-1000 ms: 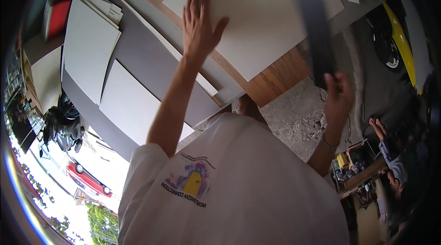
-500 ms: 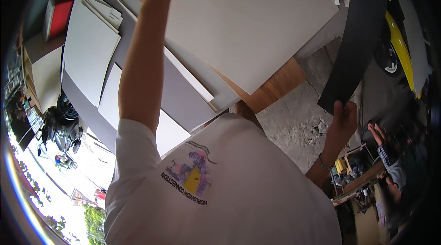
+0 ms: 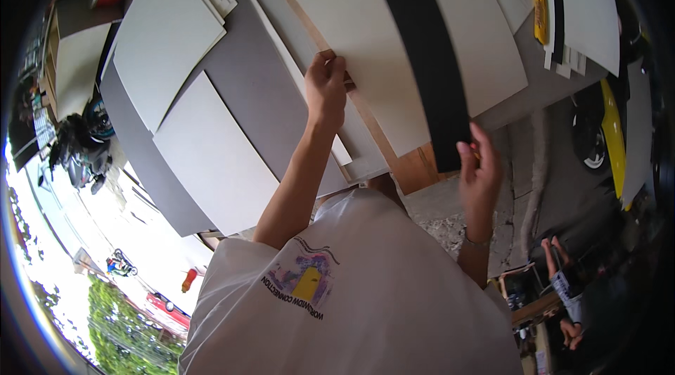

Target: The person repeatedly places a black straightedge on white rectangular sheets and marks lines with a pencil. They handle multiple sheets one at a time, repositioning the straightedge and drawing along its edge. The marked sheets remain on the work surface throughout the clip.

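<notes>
A long black strip [image 3: 422, 44] lies lengthwise over a large white board [image 3: 365, 44] on the table. At the strip's near end my right hand [image 3: 483, 174] grips its right edge between thumb and fingers; a small orange-red bit shows there, too little to name. My left hand [image 3: 327, 90] is closed, fingers curled, beside the white board's left edge. What it holds, if anything, is hidden. A brown wooden board [image 3: 416, 169] sticks out under the white board's near corner.
More white sheets [image 3: 211, 150] and a stack of pale boards [image 3: 165, 37] cover the grey surface at left. Yellow cutters [image 3: 540, 16] lie at the far right near another black-edged white sheet [image 3: 587, 16]. A yellow vehicle [image 3: 614, 143] stands right; another person [image 3: 566, 290] is at lower right.
The black strip has come left from the right side onto the white board, my right hand still on its near end. My left hand has drawn back toward me to the board's left edge.
</notes>
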Available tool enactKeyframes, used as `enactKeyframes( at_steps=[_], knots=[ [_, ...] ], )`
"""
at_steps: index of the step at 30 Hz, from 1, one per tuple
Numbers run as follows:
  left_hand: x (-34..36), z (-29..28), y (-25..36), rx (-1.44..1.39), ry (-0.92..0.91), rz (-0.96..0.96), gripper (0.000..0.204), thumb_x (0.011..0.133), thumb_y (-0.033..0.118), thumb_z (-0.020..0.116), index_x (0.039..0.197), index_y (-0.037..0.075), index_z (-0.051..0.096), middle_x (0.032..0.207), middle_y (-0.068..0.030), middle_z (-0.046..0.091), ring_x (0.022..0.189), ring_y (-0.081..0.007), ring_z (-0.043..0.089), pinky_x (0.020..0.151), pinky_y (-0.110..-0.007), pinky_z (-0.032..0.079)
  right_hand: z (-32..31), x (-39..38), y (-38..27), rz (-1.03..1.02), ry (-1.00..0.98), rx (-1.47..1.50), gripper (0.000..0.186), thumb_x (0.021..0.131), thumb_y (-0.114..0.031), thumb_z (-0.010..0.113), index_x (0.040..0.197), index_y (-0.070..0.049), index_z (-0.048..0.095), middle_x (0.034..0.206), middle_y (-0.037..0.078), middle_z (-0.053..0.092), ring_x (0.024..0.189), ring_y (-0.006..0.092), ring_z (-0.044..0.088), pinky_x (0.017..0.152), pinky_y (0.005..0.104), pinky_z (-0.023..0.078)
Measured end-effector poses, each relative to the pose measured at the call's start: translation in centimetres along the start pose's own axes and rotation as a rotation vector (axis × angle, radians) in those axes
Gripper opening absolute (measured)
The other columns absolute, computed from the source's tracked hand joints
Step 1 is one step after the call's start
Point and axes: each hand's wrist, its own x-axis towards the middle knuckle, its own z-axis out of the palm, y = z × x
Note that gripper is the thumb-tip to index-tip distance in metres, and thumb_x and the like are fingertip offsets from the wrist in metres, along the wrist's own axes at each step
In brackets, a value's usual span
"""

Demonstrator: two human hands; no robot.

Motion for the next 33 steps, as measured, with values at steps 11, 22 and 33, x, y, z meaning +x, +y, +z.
enactKeyframes(
  at_steps=[11, 22, 33],
  knots=[
    [4.7, -4.3, 3.4, 1.169, 0.102, 0.890, 0.068, 0.087, 0.048, 0.083, 0.141, 0.013, 0.061, 0.147, -0.0152, 0.060, 0.136, -0.0357, 0.057, 0.112, -0.050, 0.046, 8.6, 3.0, 0.7, -0.216, -0.133, -0.056, 0.051, 0.099, -0.004, 0.069, 0.149, -0.009, 0.058, 0.129, 0.014, 0.074, 0.097, 0.0235, 0.077, 0.083, 0.0367, 0.061],
    [10.7, -5.3, 2.7, 1.303, -0.124, 1.011, 0.125, 0.069, 0.088, 0.071, 0.163, 0.013, 0.038, 0.171, -0.0157, 0.028, 0.160, -0.0325, 0.022, 0.133, -0.049, 0.017, 9.5, 1.9, 1.3, -0.112, -0.199, -0.053, 0.054, 0.095, -0.002, 0.072, 0.147, -0.009, 0.061, 0.125, 0.016, 0.074, 0.093, 0.0240, 0.076, 0.082, 0.0344, 0.063],
    [10.5, -5.6, 3.0, 1.232, -0.151, 1.004, 0.124, 0.067, 0.080, 0.081, 0.161, 0.010, 0.040, 0.170, -0.0172, 0.031, 0.159, -0.0352, 0.025, 0.133, -0.051, 0.018, 9.4, 1.7, 1.1, -0.082, -0.229, -0.058, 0.051, 0.099, -0.004, 0.069, 0.149, -0.009, 0.059, 0.128, 0.015, 0.074, 0.097, 0.0252, 0.076, 0.085, 0.0351, 0.064]
  ],
)
